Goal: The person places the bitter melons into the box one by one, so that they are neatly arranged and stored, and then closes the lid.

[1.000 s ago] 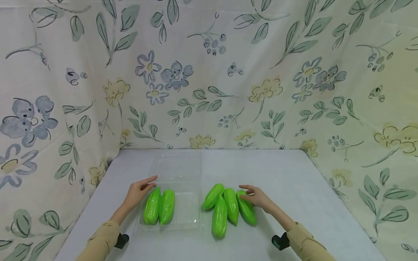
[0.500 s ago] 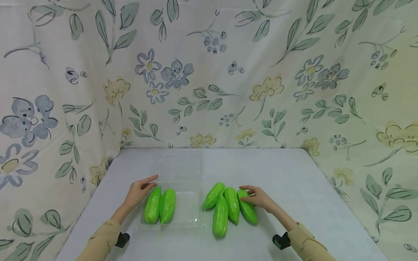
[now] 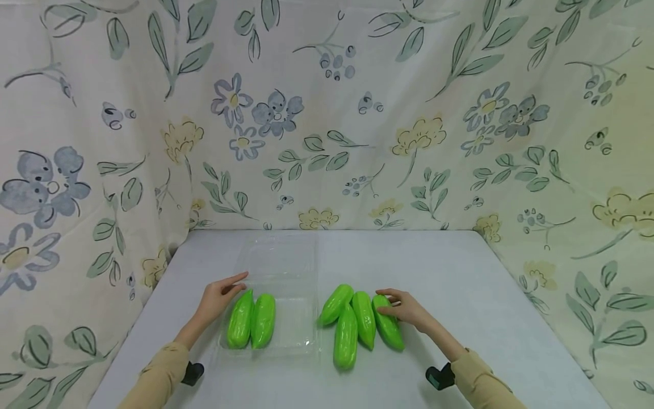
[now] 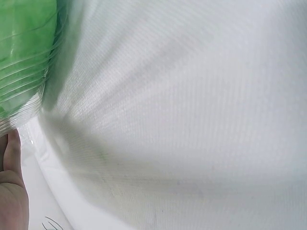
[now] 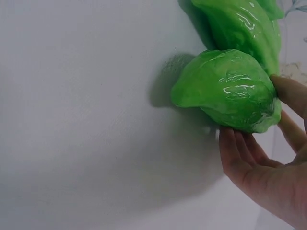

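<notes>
My right hand [image 3: 406,311] holds the far end of the rightmost glossy green gourd [image 3: 392,334], thumb on one side and fingers on the other. In the right wrist view this gourd [image 5: 230,88] has a bumpy skin and a blunt pointed tip. Several like gourds [image 3: 346,338] lie close to its left. A clear plastic clamshell box [image 3: 293,328] lies with its lid folded back, two gourds [image 3: 263,321] side by side in its left part. My left hand [image 3: 214,300] rests at the box's back left corner, fingertips [image 4: 13,143] against its ribbed wall in the left wrist view.
The transparent lid [image 3: 278,258] lies flat behind the box on the white table [image 3: 409,261]. A floral curtain [image 3: 327,113] hangs behind the table and along both sides. Black wrist devices [image 3: 440,377] sit below both forearms, near the beige sleeves.
Both hands, the box and the gourds keep nearly the same places. The right fingers sit slightly closer around the rightmost gourd. The whole head view has shifted a little.
</notes>
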Demonstrator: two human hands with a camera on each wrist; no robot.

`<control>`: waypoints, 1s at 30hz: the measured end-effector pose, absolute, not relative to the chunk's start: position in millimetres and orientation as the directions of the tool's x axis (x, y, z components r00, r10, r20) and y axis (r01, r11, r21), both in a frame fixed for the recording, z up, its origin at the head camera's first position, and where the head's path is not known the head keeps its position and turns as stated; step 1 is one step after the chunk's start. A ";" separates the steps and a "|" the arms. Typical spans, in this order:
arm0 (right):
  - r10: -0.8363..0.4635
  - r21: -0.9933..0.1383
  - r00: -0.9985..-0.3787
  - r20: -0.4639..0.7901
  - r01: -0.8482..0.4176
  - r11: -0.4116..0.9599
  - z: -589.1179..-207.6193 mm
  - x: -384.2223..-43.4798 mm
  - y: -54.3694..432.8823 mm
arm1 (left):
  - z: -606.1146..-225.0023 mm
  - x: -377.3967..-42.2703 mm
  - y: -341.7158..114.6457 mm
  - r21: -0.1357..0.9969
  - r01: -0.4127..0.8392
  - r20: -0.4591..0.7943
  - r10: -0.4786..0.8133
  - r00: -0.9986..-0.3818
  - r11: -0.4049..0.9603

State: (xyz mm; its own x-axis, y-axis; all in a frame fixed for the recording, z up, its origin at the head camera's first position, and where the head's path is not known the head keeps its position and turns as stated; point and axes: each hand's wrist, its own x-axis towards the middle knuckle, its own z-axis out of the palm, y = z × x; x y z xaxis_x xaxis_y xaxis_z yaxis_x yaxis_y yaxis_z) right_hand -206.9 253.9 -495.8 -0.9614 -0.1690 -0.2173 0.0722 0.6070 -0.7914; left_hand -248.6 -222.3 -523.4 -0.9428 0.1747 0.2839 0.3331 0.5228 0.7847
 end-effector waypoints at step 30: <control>-0.123 -0.872 -0.967 -0.222 0.141 0.468 -474.1 -215.2 255.8 | -522.2 -247.9 -221.2 0.785 0.329 0.280 0.173 -0.944 0.525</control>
State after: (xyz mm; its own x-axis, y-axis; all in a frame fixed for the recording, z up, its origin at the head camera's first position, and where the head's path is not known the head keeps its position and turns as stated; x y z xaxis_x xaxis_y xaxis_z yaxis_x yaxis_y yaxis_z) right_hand -215.2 255.8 -474.1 -0.9672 -0.1229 -0.2222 0.1410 0.4679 -0.8724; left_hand -247.9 -221.2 -522.2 -0.9443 0.1728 0.2801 0.3289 0.5254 0.7847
